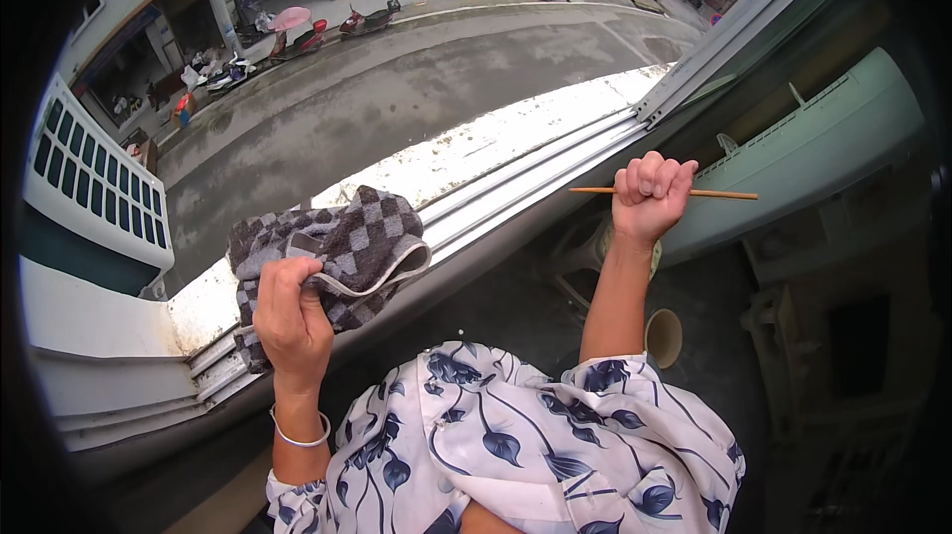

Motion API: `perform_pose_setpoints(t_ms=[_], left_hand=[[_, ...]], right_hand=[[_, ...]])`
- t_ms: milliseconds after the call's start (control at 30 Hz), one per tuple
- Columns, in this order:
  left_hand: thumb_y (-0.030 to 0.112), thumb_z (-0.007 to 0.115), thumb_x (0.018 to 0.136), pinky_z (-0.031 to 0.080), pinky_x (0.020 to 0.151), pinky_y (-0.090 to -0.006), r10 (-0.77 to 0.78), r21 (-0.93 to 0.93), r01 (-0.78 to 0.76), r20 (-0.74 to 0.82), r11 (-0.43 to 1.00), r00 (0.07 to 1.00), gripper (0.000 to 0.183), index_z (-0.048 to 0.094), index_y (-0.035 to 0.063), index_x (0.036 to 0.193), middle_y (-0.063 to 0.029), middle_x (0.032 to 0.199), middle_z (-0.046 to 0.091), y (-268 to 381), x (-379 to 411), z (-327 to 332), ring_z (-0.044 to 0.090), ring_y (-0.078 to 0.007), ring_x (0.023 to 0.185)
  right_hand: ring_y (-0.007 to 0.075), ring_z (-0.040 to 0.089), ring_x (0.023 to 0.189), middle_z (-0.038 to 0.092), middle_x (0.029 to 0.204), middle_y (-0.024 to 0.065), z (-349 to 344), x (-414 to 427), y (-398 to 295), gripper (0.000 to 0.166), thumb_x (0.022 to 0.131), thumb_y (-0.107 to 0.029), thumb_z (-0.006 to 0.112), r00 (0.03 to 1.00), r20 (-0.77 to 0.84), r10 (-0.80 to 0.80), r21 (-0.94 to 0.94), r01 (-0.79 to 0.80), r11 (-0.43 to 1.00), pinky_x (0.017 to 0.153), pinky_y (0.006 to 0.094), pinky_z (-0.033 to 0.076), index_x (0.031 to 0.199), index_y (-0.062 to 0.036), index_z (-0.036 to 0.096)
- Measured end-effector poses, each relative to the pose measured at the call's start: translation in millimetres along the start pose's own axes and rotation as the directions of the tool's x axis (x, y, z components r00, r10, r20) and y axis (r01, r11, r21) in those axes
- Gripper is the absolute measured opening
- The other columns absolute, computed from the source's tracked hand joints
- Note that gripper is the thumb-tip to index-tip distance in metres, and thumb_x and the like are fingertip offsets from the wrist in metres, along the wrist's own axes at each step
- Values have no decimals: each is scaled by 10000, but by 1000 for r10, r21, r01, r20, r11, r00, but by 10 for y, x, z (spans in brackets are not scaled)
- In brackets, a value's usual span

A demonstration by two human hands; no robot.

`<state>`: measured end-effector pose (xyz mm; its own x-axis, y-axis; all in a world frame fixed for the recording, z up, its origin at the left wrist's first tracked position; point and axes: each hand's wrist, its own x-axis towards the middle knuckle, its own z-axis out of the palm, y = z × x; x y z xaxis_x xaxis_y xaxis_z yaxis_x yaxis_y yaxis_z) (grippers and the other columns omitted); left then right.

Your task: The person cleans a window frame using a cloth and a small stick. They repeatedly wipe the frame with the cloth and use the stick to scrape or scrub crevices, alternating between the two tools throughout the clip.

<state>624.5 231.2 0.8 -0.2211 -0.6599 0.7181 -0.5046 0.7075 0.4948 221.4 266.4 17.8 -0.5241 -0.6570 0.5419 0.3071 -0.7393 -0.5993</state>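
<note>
My left hand [294, 314] pinches the edge of a grey and dark checkered cloth [364, 229], whose light trim curls up in a loop. The cloth lies bunched across the window track [491, 195] and the sill's outer ledge [513, 117], covering part of both. In my right hand [651, 195], closed in a fist, is a thin wooden stick [725, 195]; it pokes out on both sides, with a pointed tip on the left. That fist is raised on the room side of the track, apart from the cloth.
An air conditioner's outdoor unit [97, 184] sits outside at left. The window frame [736, 28] rises at right, beside a pale, curved appliance [811, 155]. A bucket [663, 338] and a plastic chair [576, 266] stand on the dark floor. Parked scooters [297, 39] line the street below.
</note>
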Motion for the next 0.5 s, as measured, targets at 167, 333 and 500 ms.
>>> perform_pose_setpoints(t_ms=[167, 333, 500], left_hand=[[-147, 549, 813, 509, 704, -388, -1, 6, 1, 11, 1000, 1000, 242, 597, -6, 1005, -168, 894, 613, -23, -33, -23, 618, -345, 789], [-141, 549, 823, 501, 705, -383, 11, -23, -11, 15, 1000, 1000, 236, 595, -3, 1008, -161, 896, 612, 9, -21, -28, 607, -338, 784], [-115, 556, 851, 506, 735, -379, 5, -15, -6, -12, 1000, 1000, 201, 603, 3, 1007, -158, 907, 618, 0, -31, 4, 613, -330, 791]], right_hand=[[235, 551, 540, 550, 531, 47, 578, -180, 125, 250, 940, -260, 677, 967, 122, 224, -984, 89, 155, 539, 346, 434, 859, -24, 695], [356, 687, 846, 638, 943, 204, 241, 60, 407, 324, 955, -362, 602, 876, -56, 478, -823, 231, -519, 731, 439, 536, 987, -73, 744], [365, 686, 915, 616, 1098, 213, 788, -22, 416, 533, 952, -525, 559, 685, -196, 702, -810, 291, -509, 814, 450, 547, 1037, -29, 735]])
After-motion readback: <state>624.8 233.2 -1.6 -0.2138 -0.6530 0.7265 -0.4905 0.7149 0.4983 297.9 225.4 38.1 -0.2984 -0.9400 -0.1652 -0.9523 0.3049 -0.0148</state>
